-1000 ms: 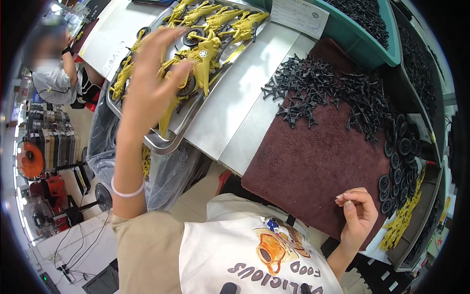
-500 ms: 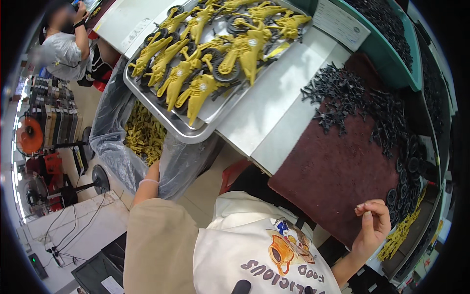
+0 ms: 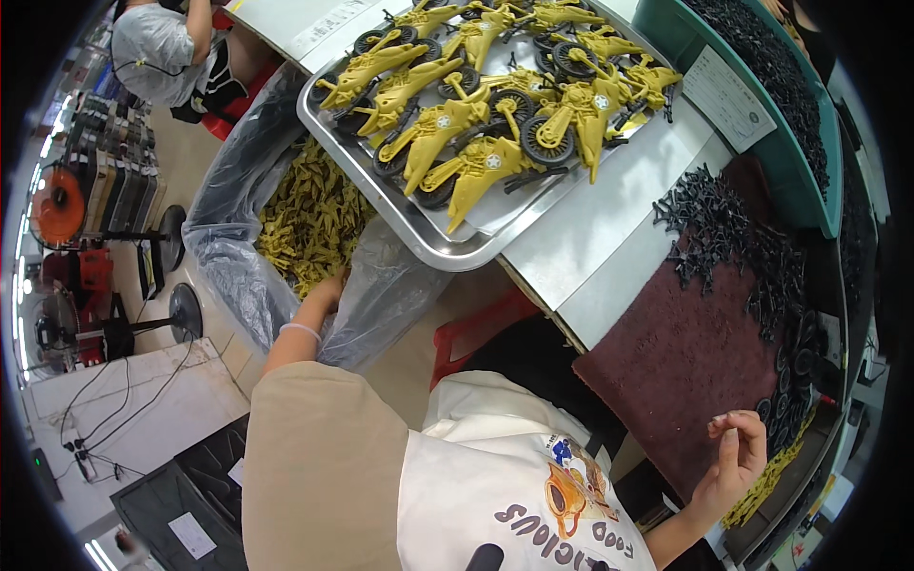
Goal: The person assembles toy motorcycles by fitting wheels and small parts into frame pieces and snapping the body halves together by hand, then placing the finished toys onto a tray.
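My left hand (image 3: 328, 290) reaches down into a clear plastic bag (image 3: 221, 249) full of loose yellow plastic parts (image 3: 309, 224). Its fingertips are hidden among the parts and the bag's fold, so I cannot tell what they grip. Over the right front part of a dark red mat (image 3: 657, 381) hovers my right hand (image 3: 733, 466), fingers loosely bent, thumb apart, nothing visible in it. Close by lie black toy wheels (image 3: 790, 390) and a strip of yellow parts (image 3: 762, 490). A metal tray (image 3: 457, 255) above the bag holds several yellow toy motorbikes (image 3: 481, 171) with black wheels.
Small black forked parts (image 3: 709, 224) are heaped on the mat's far side. A teal bin (image 3: 826, 195) of black pieces stands at the far right. Left of me are a red stool (image 3: 476, 333), fans (image 3: 59, 205) and a white table with cables (image 3: 143, 409). Another person (image 3: 157, 57) sits far left.
The view has shifted, so tray, bag and mat sit farther right in it. My left hand stays in the bag, with more of its back showing. My right hand keeps its loosely bent pose.
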`<action>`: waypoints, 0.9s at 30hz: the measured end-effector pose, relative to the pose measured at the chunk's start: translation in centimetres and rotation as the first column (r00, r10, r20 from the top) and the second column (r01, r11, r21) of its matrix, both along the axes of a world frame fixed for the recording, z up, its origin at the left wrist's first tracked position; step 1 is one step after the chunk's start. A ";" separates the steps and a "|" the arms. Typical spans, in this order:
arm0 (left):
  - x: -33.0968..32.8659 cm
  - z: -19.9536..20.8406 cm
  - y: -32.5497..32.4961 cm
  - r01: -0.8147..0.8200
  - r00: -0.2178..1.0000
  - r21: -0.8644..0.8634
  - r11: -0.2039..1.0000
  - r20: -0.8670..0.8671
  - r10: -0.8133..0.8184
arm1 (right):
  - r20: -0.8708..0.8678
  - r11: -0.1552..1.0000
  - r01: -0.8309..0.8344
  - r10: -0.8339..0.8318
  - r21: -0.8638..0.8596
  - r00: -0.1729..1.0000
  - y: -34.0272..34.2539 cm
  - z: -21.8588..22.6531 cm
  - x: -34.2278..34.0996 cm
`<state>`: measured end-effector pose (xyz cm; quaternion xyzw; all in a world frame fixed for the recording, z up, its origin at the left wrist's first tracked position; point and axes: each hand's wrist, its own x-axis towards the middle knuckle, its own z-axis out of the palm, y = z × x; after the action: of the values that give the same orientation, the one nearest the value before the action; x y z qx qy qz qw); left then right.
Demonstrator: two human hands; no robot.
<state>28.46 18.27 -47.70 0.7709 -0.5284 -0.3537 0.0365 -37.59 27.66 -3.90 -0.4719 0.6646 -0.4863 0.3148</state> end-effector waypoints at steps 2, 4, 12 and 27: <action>-0.8 1.7 0.7 -0.002 0.998 0.042 0.999 -0.066 0.005 | -0.007 1.000 -0.004 0.004 0.014 1.000 0.1 -0.2 0.2; -2.5 3.5 0.3 -0.002 0.992 0.083 0.997 -0.128 0.013 | -0.009 1.000 -0.008 0.008 0.029 1.000 0.1 -0.3 0.4; -10.4 11.0 -1.7 0.025 0.931 0.224 0.974 -0.361 0.059 | -0.011 0.998 -0.045 0.046 0.043 0.999 0.3 -0.3 0.9; -17.9 38.3 -1.6 -0.508 0.574 -0.406 0.759 -0.817 -0.053 | -0.060 0.991 -0.129 0.127 -0.035 0.990 -1.0 0.9 2.0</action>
<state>10.53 16.71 -9.37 0.5437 -0.4280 -0.4590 0.5572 -35.62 26.61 -3.03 -0.5333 0.6321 -0.4643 0.3169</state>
